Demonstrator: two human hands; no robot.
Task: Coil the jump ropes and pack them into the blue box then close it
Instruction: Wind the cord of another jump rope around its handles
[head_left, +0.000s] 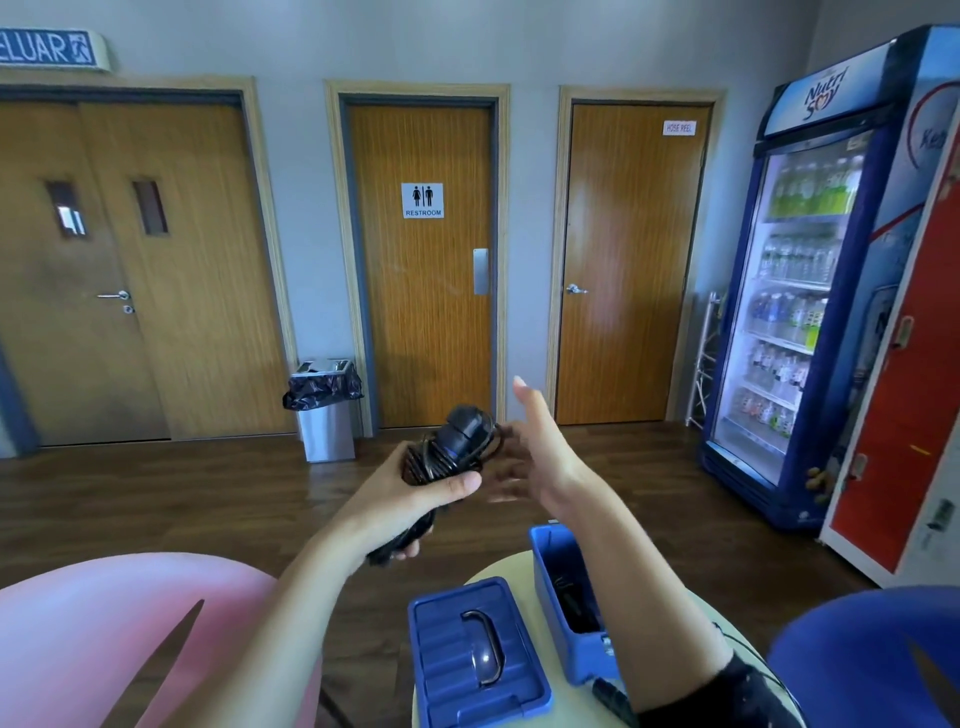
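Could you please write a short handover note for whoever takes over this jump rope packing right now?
Left hand grips a coiled black jump rope in the air. Right hand is open beside it, blurred.
Blue box stands open on the table, something dark inside; its lid lies beside it.
Done: this rope looks coiled. Left: put it in, pack any others, close the lid.

**Bare forearms, one black sleeve**

At the lower right of the frame a black sleeve (727, 691), faintly speckled, covered the right arm; the right forearm (639, 561) beyond it was bare. The left forearm (291, 597) was bare too. The right hand (540, 452) showed one longish nail.
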